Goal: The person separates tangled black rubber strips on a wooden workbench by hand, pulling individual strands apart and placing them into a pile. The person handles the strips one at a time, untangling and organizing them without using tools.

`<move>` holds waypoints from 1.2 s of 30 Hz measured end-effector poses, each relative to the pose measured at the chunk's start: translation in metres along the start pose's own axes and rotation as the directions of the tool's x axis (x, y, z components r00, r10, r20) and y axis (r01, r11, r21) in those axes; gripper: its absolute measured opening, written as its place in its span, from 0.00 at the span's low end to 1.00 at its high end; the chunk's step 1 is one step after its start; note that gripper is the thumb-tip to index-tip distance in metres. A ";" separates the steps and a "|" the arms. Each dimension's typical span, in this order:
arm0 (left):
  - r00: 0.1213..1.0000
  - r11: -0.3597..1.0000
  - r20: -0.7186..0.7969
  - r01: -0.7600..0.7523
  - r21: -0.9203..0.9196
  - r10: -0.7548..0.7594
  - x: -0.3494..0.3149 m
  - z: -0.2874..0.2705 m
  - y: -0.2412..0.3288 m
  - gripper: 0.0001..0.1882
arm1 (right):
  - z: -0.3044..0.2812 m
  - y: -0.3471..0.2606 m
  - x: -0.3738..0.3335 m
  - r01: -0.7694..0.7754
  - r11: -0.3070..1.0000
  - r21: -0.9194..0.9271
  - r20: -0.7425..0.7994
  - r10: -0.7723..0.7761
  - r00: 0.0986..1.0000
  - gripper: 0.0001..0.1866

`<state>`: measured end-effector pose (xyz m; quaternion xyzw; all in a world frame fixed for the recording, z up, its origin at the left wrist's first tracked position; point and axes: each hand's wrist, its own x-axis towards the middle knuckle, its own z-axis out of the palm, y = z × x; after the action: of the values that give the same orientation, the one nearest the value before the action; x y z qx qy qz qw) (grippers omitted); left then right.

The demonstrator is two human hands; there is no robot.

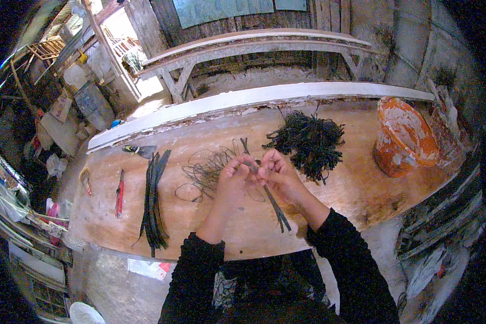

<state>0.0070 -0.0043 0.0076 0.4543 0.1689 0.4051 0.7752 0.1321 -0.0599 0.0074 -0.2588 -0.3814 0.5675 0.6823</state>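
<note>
My left hand point(234, 177) and my right hand point(282, 178) meet over the middle of the table, fingertips pinched together. What sits between the fingers is too small and hidden to make out. Dark flat strips point(276, 208) show above and below the fingers; I cannot tell whether they lie under the hands or are gripped. Just left of my left hand spreads a loose tangle of thin looped wire point(200, 171). Beyond my right hand is a heap of short black twisted pieces point(309, 141). A bundle of long black strips point(154, 202) lies further left.
Red-handled pliers or cutters point(120, 195), a dark-handled tool with a flat blade point(139, 150) and a small brush point(86, 181) lie left on the wooden tabletop point(356, 200). A plaster-smeared orange bucket point(386, 154) stands right. A long white board point(243, 98) borders the far edge.
</note>
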 end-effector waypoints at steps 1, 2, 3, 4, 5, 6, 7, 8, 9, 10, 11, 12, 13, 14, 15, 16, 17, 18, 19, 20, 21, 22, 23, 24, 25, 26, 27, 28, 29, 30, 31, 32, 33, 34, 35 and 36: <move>1.000 0.999 0.010 0.022 0.027 -0.023 0.000 0.000 -0.002 0.11 | -0.002 0.001 0.001 0.011 1.000 0.003 0.002 -0.011 1.000 0.09; 0.999 0.998 0.020 0.044 0.054 -0.045 -0.001 0.000 -0.004 0.12 | -0.004 0.002 0.001 0.025 1.000 -0.012 0.018 -0.025 1.000 0.09; 0.997 0.995 0.027 0.063 0.081 -0.065 -0.001 0.000 -0.005 0.13 | -0.004 0.002 0.002 0.038 0.999 -0.027 0.037 -0.037 0.999 0.09; 0.998 0.995 0.043 0.051 0.084 -0.055 0.000 -0.002 -0.006 0.12 | -0.004 0.003 0.003 0.050 0.998 -0.042 0.056 -0.048 0.997 0.09; 0.997 0.995 0.059 0.039 0.086 -0.044 0.001 -0.005 -0.006 0.10 | -0.004 0.003 0.002 0.051 0.997 -0.065 0.064 -0.047 0.997 0.09; 0.997 0.996 0.075 0.027 0.089 -0.034 0.001 -0.007 -0.006 0.09 | -0.005 0.003 0.002 0.053 0.995 -0.088 0.071 -0.047 0.996 0.09; 0.997 0.994 0.068 0.035 0.104 -0.042 0.001 -0.007 -0.005 0.08 | -0.004 0.002 0.002 0.055 0.992 -0.111 0.079 -0.046 0.996 0.08; 0.997 0.992 0.061 0.042 0.120 -0.050 0.001 -0.007 -0.003 0.07 | -0.001 0.002 0.001 0.060 0.987 -0.148 0.054 -0.053 0.997 0.08; 0.997 0.990 0.054 0.050 0.135 -0.058 0.001 -0.006 -0.002 0.06 | 0.004 0.000 -0.001 0.065 0.980 -0.187 0.028 -0.060 0.998 0.08; 0.997 0.987 0.050 0.050 0.152 -0.058 0.000 -0.004 0.001 0.06 | 0.007 -0.001 -0.002 0.068 0.972 -0.225 0.002 -0.069 0.998 0.08; 0.997 0.984 0.046 0.049 0.169 -0.058 -0.001 -0.002 0.005 0.06 | 0.007 0.000 -0.002 0.075 0.968 -0.239 0.017 -0.073 0.997 0.08; 0.997 0.982 0.043 0.049 0.185 -0.058 -0.001 -0.001 0.007 0.05 | 0.006 0.000 -0.002 0.083 0.964 -0.253 0.032 -0.077 0.997 0.08; 0.997 0.976 0.037 0.054 0.210 -0.063 -0.001 -0.003 0.007 0.04 | 0.005 0.001 -0.002 0.090 0.959 -0.268 0.047 -0.081 0.996 0.08; 0.997 0.970 0.031 0.059 0.235 -0.068 0.000 -0.006 0.007 0.03 | 0.006 0.000 -0.003 0.074 0.961 -0.266 0.033 -0.068 0.997 0.09; 0.997 0.963 0.022 0.065 0.261 -0.074 0.001 -0.006 0.008 0.02 | 0.007 0.000 -0.004 0.057 0.963 -0.262 0.019 -0.054 0.998 0.09; 0.997 0.961 -0.019 0.077 0.265 -0.075 0.000 -0.004 0.008 0.01 | 0.008 0.001 -0.004 0.040 0.965 -0.258 0.004 -0.040 0.999 0.09; 0.995 0.959 -0.060 0.090 0.268 -0.077 0.000 -0.001 0.009 0.01 | 0.006 0.002 -0.004 0.056 0.966 -0.253 0.019 -0.053 0.998 0.09; 0.992 0.957 -0.099 0.102 0.273 -0.078 -0.001 0.001 0.010 0.02 | 0.003 0.005 -0.004 0.074 0.966 -0.247 0.034 -0.068 0.997 0.09; 0.994 0.959 -0.096 0.084 0.270 -0.060 0.000 0.000 0.009 0.02 | 0.001 0.006 -0.004 0.093 0.966 -0.241 0.048 -0.084 0.995 0.09; 0.995 0.962 -0.092 0.065 0.266 -0.042 0.000 -0.002 0.007 0.03 | 0.001 0.007 -0.004 0.102 0.965 -0.242 0.042 -0.095 0.995 0.10; 0.996 0.964 -0.091 0.046 0.262 -0.023 0.000 -0.003 0.007 0.04 | 0.004 0.007 -0.004 0.111 0.963 -0.244 0.037 -0.105 0.994 0.11; 0.995 0.948 -0.095 0.039 0.316 -0.009 0.000 -0.004 0.008 0.04 | 0.005 0.007 -0.004 0.119 0.962 -0.246 0.031 -0.115 0.993 0.11; 0.995 0.929 -0.098 0.032 0.370 0.005 0.000 -0.004 0.011 0.05 | 0.004 0.007 -0.004 0.096 0.965 -0.242 0.036 -0.090 0.995 0.11; 0.995 0.906 -0.098 0.024 0.423 0.020 0.000 -0.003 0.013 0.06 | 0.004 0.006 -0.003 0.076 0.968 -0.240 0.041 -0.068 0.997 0.10; 0.995 0.898 -0.084 -0.009 0.441 0.051 0.001 -0.005 0.012 0.05 | 0.003 0.006 -0.003 0.056 0.970 -0.237 0.046 -0.046 0.998 0.10; 0.994 0.888 -0.071 -0.041 0.458 0.082 0.002 -0.008 0.010 0.04 | 0.003 0.004 -0.004 0.044 0.961 -0.274 0.040 -0.035 0.999 0.10; 0.992 0.877 -0.058 -0.074 0.475 0.115 0.004 -0.012 0.008 0.06 | 0.004 0.002 -0.005 0.033 0.950 -0.309 0.035 -0.023 0.999 0.09; 0.986 0.864 -0.033 -0.128 0.487 0.164 0.006 -0.017 0.006 0.06 | 0.005 0.001 -0.005 0.022 0.939 -0.344 0.030 -0.012 0.999 0.09; 0.977 0.848 -0.007 -0.181 0.498 0.212 0.008 -0.023 0.004 0.09 | 0.003 0.005 -0.002 0.020 0.942 -0.334 0.053 -0.002 0.999 0.08; 0.967 0.832 0.021 -0.230 0.504 0.255 0.009 -0.021 0.005 0.12 | 0.000 0.011 0.000 0.016 0.946 -0.325 0.071 0.008 0.997 0.08; 0.968 0.838 0.048 -0.239 0.490 0.248 0.009 -0.019 0.006 0.15 | -0.003 0.014 0.002 0.011 0.949 -0.316 0.088 0.018 0.996 0.09; 0.967 0.844 0.074 -0.248 0.476 0.242 0.009 -0.016 0.007 0.19 | -0.006 0.015 0.000 -0.041 0.974 -0.224 0.022 0.047 0.999 0.08; 0.966 0.849 0.097 -0.256 0.463 0.239 0.008 -0.012 0.009 0.23 | -0.004 0.012 -0.001 -0.088 0.988 -0.126 -0.037 0.084 0.996 0.07; 0.969 0.834 0.142 -0.244 0.495 0.200 0.008 -0.011 0.006 0.25 | -0.002 0.009 -0.002 -0.129 0.991 -0.024 -0.092 0.126 0.988 0.06; 0.970 0.817 0.185 -0.234 0.527 0.158 0.009 -0.011 0.003 0.27 | -0.002 0.004 -0.003 -0.112 0.994 0.015 -0.091 0.113 0.989 0.06; 0.967 0.797 0.225 -0.227 0.560 0.117 0.011 -0.011 0.000 0.29 | -0.003 -0.004 -0.003 -0.095 0.994 0.055 -0.089 0.100 0.991 0.05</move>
<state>0.0064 0.0104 0.0025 0.7173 0.1721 0.3603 0.5710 0.1365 -0.0633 0.0080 -0.2855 -0.3222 0.5972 0.6768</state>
